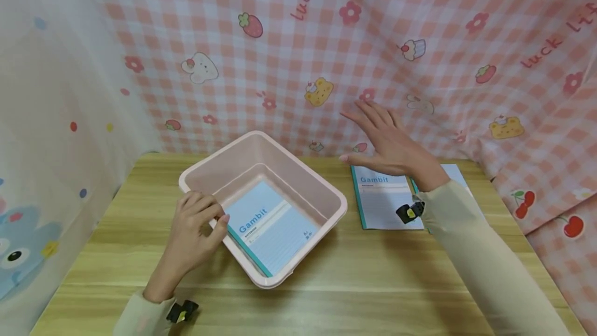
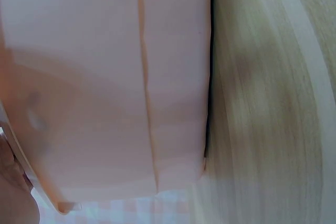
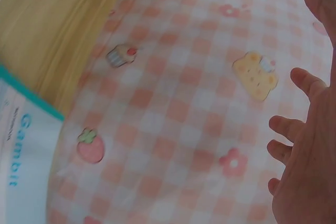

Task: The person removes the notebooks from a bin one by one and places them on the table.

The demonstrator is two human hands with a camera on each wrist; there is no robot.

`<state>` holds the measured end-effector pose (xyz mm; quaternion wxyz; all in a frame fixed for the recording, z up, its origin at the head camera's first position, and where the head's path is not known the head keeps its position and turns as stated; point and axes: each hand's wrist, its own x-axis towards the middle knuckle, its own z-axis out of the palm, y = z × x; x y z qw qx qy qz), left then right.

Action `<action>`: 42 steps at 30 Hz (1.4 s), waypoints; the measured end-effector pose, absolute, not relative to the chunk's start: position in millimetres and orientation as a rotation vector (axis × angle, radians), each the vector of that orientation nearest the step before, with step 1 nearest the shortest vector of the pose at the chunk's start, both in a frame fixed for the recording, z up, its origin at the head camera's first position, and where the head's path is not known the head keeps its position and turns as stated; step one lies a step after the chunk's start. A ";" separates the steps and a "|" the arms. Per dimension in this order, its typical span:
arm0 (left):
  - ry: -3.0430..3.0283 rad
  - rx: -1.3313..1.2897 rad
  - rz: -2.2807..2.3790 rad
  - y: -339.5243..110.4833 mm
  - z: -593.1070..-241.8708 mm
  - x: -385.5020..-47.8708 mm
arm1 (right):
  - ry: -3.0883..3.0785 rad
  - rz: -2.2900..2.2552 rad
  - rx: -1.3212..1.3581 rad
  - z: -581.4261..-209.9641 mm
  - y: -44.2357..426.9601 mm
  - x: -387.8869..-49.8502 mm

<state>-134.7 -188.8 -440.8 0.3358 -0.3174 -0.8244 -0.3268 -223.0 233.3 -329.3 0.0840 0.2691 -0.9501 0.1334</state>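
Note:
A pink plastic basin (image 1: pixel 304 165) stands at an angle on the wooden table, with a light-blue Gambit notebook (image 1: pixel 280 227) lying face up inside. My left hand (image 1: pixel 191 235) grips the basin's near-left rim, fingers curled over it. In the left wrist view, the basin's outer wall (image 2: pixel 89 140) takes up much of the picture. My right hand (image 1: pixel 389 144) is raised with fingers spread, holding nothing. Below it lies another Gambit notebook (image 1: pixel 382 205) with a green spine, and beside that a further notebook (image 1: pixel 453 172), mostly covered by the right forearm.
A pink checked cloth (image 1: pixel 280 56) hangs behind the table, and a pale patterned curtain (image 1: pixel 56 118) hangs at the left. The wooden tabletop (image 1: pixel 336 294) extends in front of the basin. Black wrist mounts (image 1: pixel 410 212) sit at both cuffs.

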 end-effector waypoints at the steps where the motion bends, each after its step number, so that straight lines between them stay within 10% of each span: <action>1: -2.151 -0.829 -0.854 -188.6 -440.5 -135.0 | -2.833 0.397 0.809 -326.7 229.8 -223.5; 42: -2.137 -0.831 -0.846 -188.5 -441.8 -136.3 | -2.897 0.177 1.074 -305.4 71.4 -237.2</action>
